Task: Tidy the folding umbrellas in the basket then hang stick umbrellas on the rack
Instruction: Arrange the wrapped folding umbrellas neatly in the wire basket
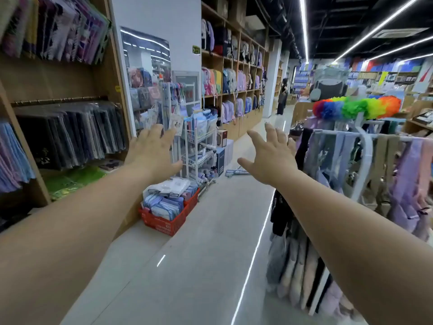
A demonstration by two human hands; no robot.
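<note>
**Both hands up, spread and empty, short of the umbrella rack**

Left hand (152, 151) raised with fingers splayed wide, gripping nothing, seen in front of the white wire rack (199, 146). Right hand (269, 158) likewise wide and empty, held out over the aisle. Along the floor's left edge, against the wooden shelving (70, 83): red basket (164, 225) packed with blue and white packets, too blurred to name. Just behind it, the rack, with curved umbrella handles (174, 86) hooked at its top. Past the rack's foot, flat on the floor, a pale stick umbrella (236, 172). At the floor's right edge, a white rail (339, 134) hung with cloth goods.
</note>
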